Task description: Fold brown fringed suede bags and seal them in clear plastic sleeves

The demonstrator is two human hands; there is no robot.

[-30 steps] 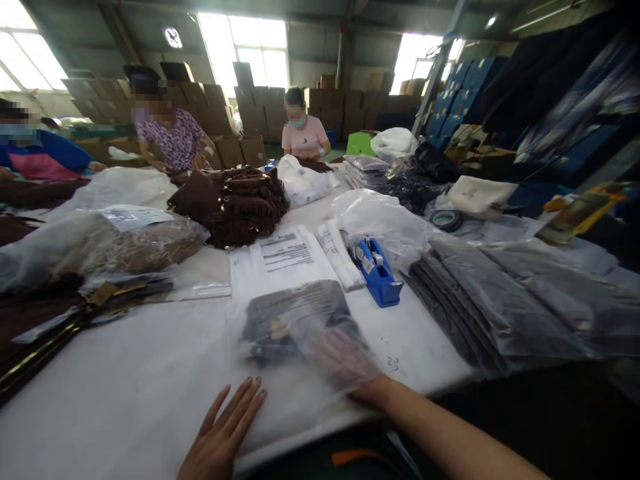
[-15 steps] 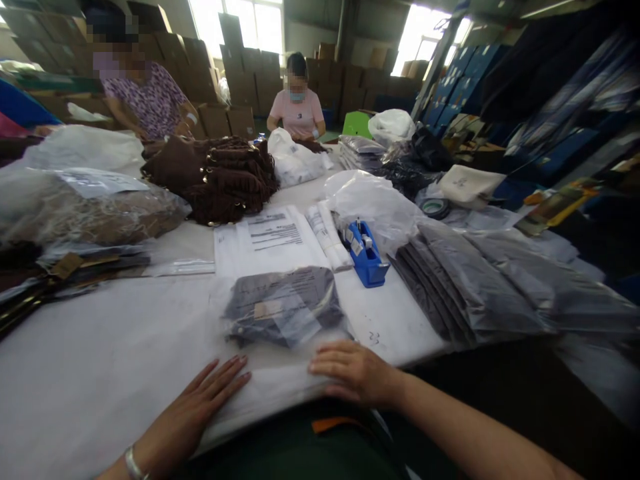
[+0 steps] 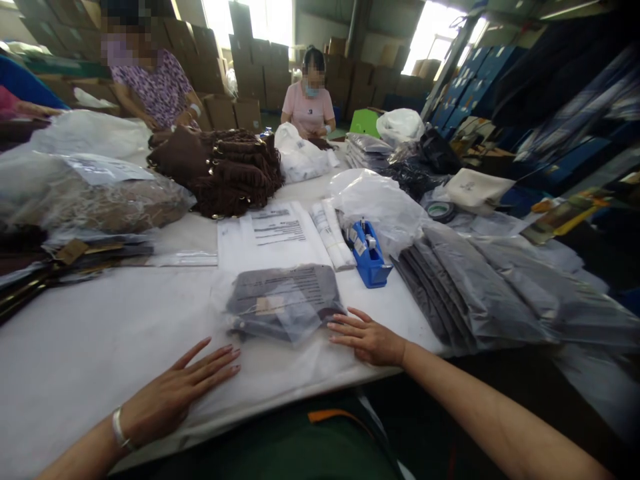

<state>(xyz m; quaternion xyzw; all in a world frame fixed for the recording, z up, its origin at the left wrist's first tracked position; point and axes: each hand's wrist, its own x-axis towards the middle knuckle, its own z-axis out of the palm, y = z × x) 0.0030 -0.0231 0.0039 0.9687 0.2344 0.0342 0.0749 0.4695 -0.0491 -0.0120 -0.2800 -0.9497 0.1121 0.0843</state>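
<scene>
I am resting my left hand [image 3: 183, 390] flat with its fingers spread on the slack near end of the clear bag [image 3: 280, 333], while the dark folded garment [image 3: 285, 300] inside is lying mid-tabletop [image 3: 100, 333] just beyond. My right hand [image 3: 367, 339], also spread and flat, is pressing beside the garment's right corner. I judge both palms should be kept low and pressing evenly so the film flattens without wrinkling.

Clear plastic bag [image 3: 283, 313] holding folded grey garment, lying flat on white table
</scene>
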